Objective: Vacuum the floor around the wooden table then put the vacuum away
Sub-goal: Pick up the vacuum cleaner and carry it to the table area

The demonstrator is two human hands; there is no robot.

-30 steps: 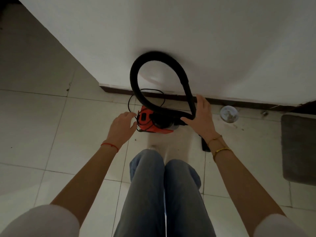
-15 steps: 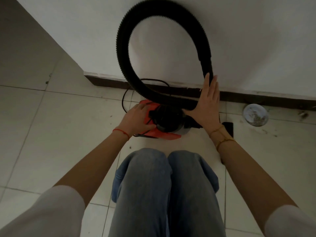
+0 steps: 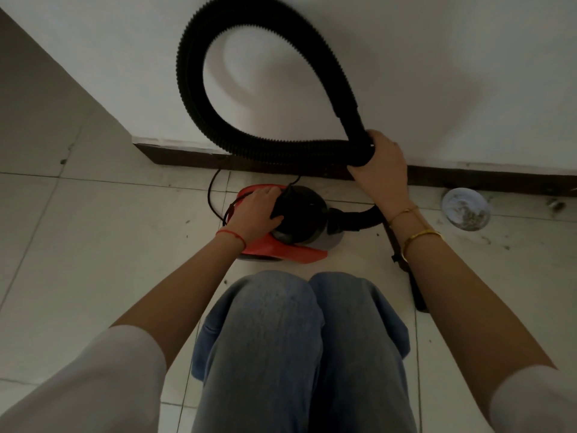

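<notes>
- On the pale tiled floor (image 3: pixel 78 245), close against the dark skirting board (image 3: pixel 175 156) of the white wall (image 3: pixel 437 57), we see the small red-and-black canister vacuum cleaner (image 3: pixel 293 226) standing just ahead of our knees.
- Our left hand (image 3: pixel 254 214) rests on top of the canister, fingers curved over its black dome; we cannot tell whether this grip is truly clenched on a handle or only steadying it.
- We judge the body compact and fairly light, hard plastic, best lifted by its top.
- The thin black power cord (image 3: pixel 212 198) trails loose behind it and could snag.
- The ribbed black flexible hose (image 3: pixel 199 98) arcs up in a tall loop against the wall; it looks springy, apt to uncoil if let go.
- Our right hand (image 3: pixel 379 165) has a clenched grip where the loop crosses itself, holding both runs together.
- A round clear lid-like disc (image 3: pixel 465 209) lies further right.
- We can read no brand, label or writing.
</notes>
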